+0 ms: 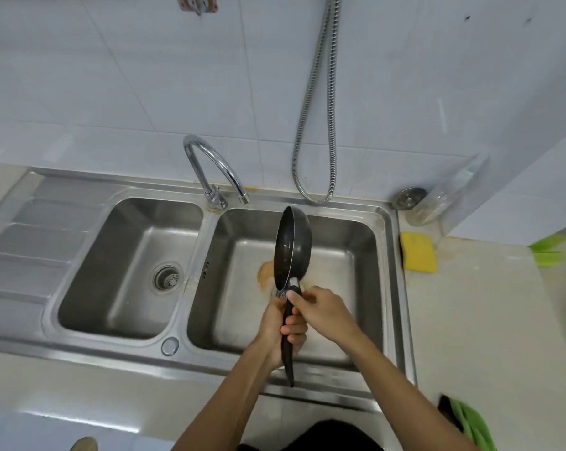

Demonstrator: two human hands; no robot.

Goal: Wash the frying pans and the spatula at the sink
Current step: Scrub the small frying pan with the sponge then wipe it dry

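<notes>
A small black frying pan (290, 247) is held on edge over the right basin (346, 236) of the steel double sink, its inside facing left. My left hand (283, 330) grips the black handle around its middle. My right hand (320, 309) has its fingers on the top of the handle near the metal joint. No water runs from the curved tap (216, 170). An orange stain lies on the basin floor behind the pan. No spatula or second pan is in view.
The left basin (89, 284) has a drain strainer (167, 277) and a ribbed drainboard beside it. A yellow sponge (418, 251) lies on the counter right of the sink. A metal hose (317, 102) hangs on the tiled wall. Green items sit at the right edge.
</notes>
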